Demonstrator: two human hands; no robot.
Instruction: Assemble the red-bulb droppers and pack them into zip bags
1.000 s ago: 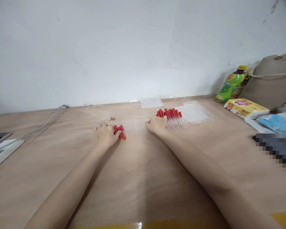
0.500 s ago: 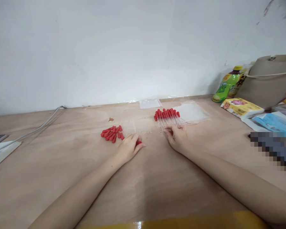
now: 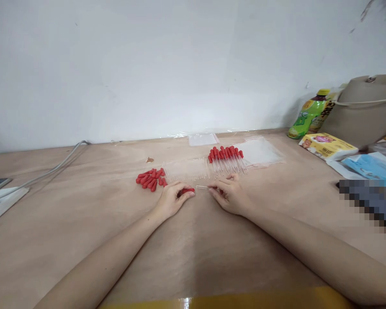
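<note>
My left hand (image 3: 174,198) is pinched on a red bulb (image 3: 189,190), my right hand (image 3: 230,195) clamped on a clear tube (image 3: 201,187), tube end facing bulb across a slim gap! Loose bulbs (image 3: 146,182) lie left of both hands, bare tubes (image 3: 186,169) beyond and between them, droppers (image 3: 227,154) beyond the right, all on the counter (image 3: 167,253).

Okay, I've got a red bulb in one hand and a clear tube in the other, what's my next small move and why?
I'd probably ease the clear tube in your right hand toward the red bulb in your left hand: the tube's free end points at the bulb across a gap, and the red-topped tubes beyond your right hand show that pairing.
</note>
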